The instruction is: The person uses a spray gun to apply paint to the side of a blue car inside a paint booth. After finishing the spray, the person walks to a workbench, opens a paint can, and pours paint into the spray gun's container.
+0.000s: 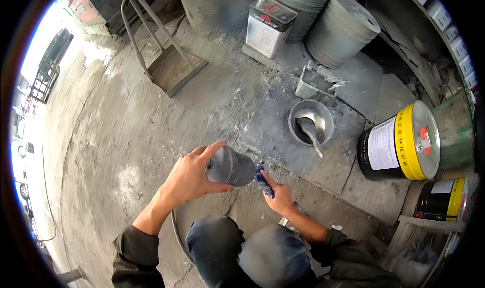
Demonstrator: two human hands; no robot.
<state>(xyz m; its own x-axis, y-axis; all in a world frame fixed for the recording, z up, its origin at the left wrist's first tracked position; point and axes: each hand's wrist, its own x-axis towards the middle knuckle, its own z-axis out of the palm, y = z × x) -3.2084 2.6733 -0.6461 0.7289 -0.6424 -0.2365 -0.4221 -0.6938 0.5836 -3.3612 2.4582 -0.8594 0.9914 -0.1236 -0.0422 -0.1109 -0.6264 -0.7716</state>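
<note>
My left hand [188, 175] is wrapped round a grey, dust-coated cylindrical cup [231, 167], thumb beneath and fingers over its top. The cup lies tilted on its side above the floor, in front of my knees. In my right hand [281, 198] is a blue tool [263, 182] with a metal end close to the cup's right end. Whether the two are joined I cannot tell. Ahead and to the right, a metal bowl [323, 117] stands on a grey slab with a ladle [309, 129] resting in it.
Beyond the bowl stand a small open bucket [307, 89], a rectangular can [268, 34] and grey drums [341, 33]. Black-and-yellow drums [409, 141] are at the right. A metal hand truck [174, 68] lies ahead to the left. A hose [177, 232] runs by my left knee [214, 242].
</note>
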